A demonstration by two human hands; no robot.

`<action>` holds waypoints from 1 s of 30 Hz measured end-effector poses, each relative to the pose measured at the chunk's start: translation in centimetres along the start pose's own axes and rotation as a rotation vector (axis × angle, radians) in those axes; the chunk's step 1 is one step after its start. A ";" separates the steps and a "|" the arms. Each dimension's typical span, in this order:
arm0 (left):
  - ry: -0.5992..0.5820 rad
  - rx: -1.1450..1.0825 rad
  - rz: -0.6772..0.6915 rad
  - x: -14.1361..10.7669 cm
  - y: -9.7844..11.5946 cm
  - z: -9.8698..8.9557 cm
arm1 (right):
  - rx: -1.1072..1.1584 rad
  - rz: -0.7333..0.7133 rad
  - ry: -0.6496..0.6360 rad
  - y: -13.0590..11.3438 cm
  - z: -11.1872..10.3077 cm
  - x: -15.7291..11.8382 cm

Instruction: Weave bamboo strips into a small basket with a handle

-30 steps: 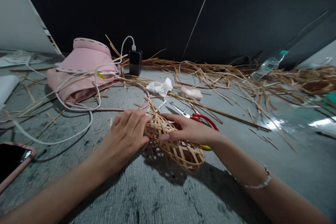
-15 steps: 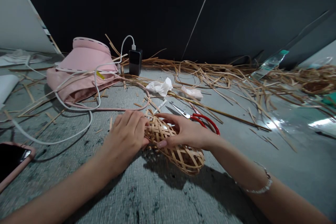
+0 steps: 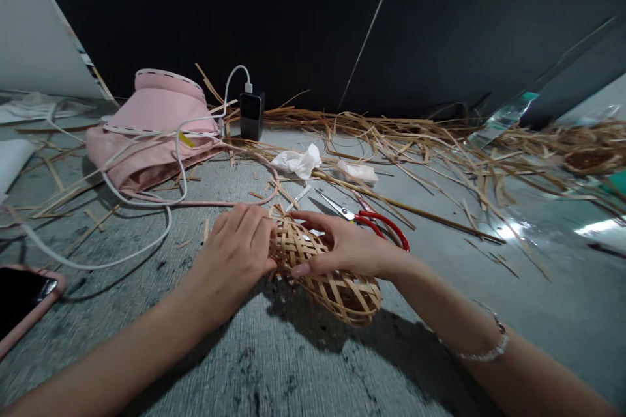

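bamboo basket, open-weave and tapered, grasped by left hand and right hand

Hands on woven bamboo basket.
Left hand and right hand grip it; red-handled scissors just beyond right fingertips, apparently not touching.

This looks like a home craft corner, not a fitted workshop: a low, speckled grey surface around an open-weave bamboo basket, bamboo offcuts strewn at 2 o'clock, red-handled scissors at 1 o'clock, a power bank at 12, a pink fabric bundle at 10, a phone in a pink case at 9
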State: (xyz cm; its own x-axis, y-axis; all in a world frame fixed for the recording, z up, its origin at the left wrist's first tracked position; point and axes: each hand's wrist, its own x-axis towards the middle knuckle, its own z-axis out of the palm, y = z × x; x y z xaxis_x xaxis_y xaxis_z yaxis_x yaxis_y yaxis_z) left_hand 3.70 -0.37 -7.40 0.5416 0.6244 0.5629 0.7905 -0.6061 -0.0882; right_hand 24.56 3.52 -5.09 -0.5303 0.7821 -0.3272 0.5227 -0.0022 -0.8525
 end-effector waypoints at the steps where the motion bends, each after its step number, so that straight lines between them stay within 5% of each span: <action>1: 0.004 0.000 0.008 0.0 0.0 0.0 | 0.001 0.005 -0.006 0.0 0.0 0.0; 8: -0.006 -0.035 0.000 0.0 -0.2 0.3 | -0.005 -0.027 0.002 0.1 0.0 -0.1; 14: 0.051 0.040 -0.009 0.2 -2.3 -0.1 | 0.269 -0.045 0.043 -0.2 -0.5 -0.5; 18: 0.078 0.152 -0.011 0.3 -3.4 -0.8 | 0.170 -0.042 -0.023 -0.6 -0.2 -0.5; 23: 0.138 0.128 0.060 0.1 -2.4 -1.1 | 0.341 -0.102 0.110 -0.7 0.6 0.0; 30: 0.148 -0.087 0.135 -0.1 -0.5 -0.7 | 0.553 -0.143 0.131 -0.1 1.8 0.2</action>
State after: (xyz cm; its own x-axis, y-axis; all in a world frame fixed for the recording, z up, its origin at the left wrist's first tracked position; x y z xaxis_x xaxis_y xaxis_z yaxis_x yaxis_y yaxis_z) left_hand 3.12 -0.45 -6.86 0.5880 0.4590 0.6660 0.6822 -0.7239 -0.1034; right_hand 23.19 2.55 -5.85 -0.4650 0.8689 -0.1698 0.0074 -0.1880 -0.9821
